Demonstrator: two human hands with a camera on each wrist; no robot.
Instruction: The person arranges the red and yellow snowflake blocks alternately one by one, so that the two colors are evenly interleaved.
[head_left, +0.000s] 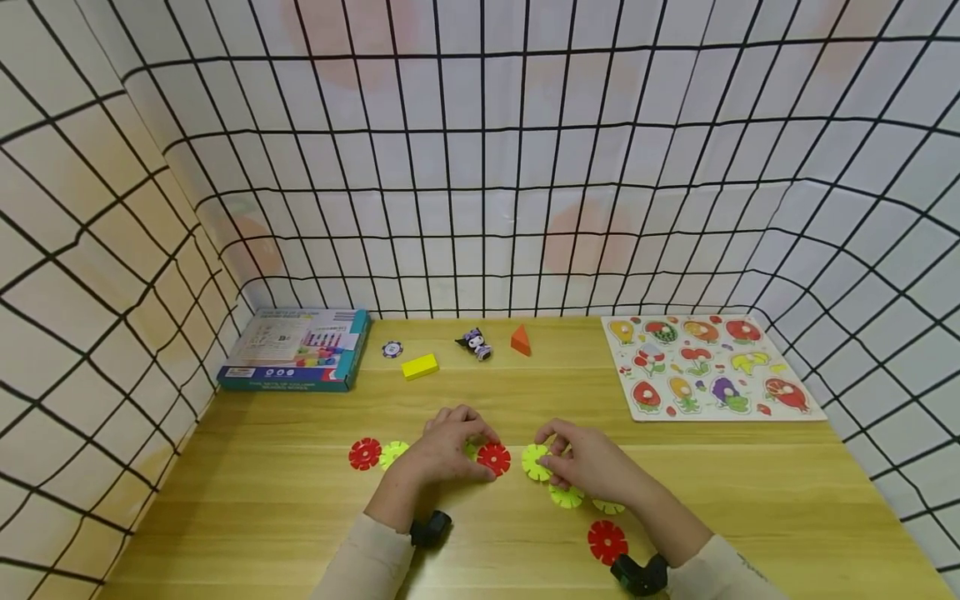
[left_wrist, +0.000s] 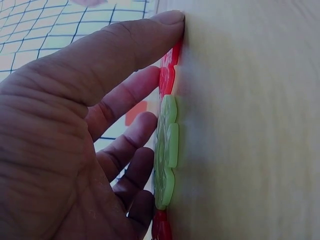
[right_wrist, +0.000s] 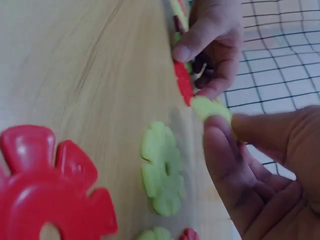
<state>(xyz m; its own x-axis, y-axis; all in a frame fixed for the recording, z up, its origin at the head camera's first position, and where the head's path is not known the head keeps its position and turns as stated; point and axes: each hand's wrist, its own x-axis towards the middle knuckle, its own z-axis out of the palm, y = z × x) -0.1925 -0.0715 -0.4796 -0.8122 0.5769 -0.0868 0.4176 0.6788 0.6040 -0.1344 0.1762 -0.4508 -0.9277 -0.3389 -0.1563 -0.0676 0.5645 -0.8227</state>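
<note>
A row of notched, flower-shaped plastic discs lies on the wooden table, with a red disc point(head_left: 364, 454) and a yellow-green disc point(head_left: 392, 455) at its left end. My left hand point(head_left: 448, 450) covers the row's middle and holds the red disc point(head_left: 494, 459) at its right end between thumb and index finger. In the left wrist view, a green disc point(left_wrist: 167, 150) lies flat beside that red one. My right hand point(head_left: 596, 465) pinches another yellow-green disc point(head_left: 535, 462) by its edge, raised above the table and just right of the row.
Under and near my right arm lie two loose yellow-green discs point(head_left: 566, 497) and a red disc point(head_left: 607, 542). Farther back are a boxed set point(head_left: 292, 350), a round chip point(head_left: 392, 349), a yellow block point(head_left: 420, 367), a small figurine point(head_left: 476, 343), an orange wedge point(head_left: 521, 340) and a fruit puzzle board point(head_left: 630, 362).
</note>
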